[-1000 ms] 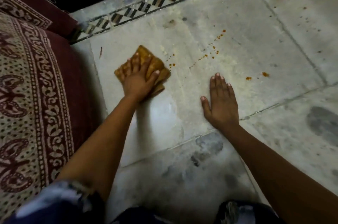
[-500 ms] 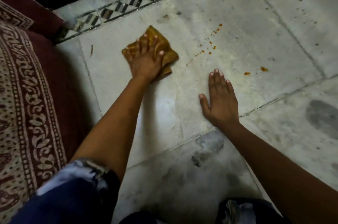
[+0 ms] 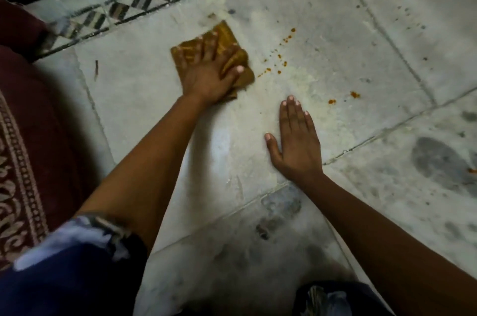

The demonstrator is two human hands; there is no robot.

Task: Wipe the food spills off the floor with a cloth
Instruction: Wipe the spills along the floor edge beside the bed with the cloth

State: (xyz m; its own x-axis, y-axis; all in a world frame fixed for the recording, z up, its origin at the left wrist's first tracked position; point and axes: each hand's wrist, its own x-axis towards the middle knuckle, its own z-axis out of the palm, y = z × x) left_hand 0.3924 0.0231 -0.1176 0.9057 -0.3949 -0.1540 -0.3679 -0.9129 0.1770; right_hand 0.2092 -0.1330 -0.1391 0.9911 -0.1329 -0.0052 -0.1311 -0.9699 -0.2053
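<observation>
Mustard cloth (image 3: 227,38) is lying on the stone floor (image 3: 343,78) beneath the splayed left hand (image 3: 206,74), which is pressing it down just beside the orange spills (image 3: 278,57), the flat right hand (image 3: 296,142) bracing nearby; wiping is underway, probably needing a sweep across them next.

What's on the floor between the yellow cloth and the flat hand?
Just bare floor between the cloth and the right hand, in the head view. The orange drops lie farther up, beside the cloth.
</observation>
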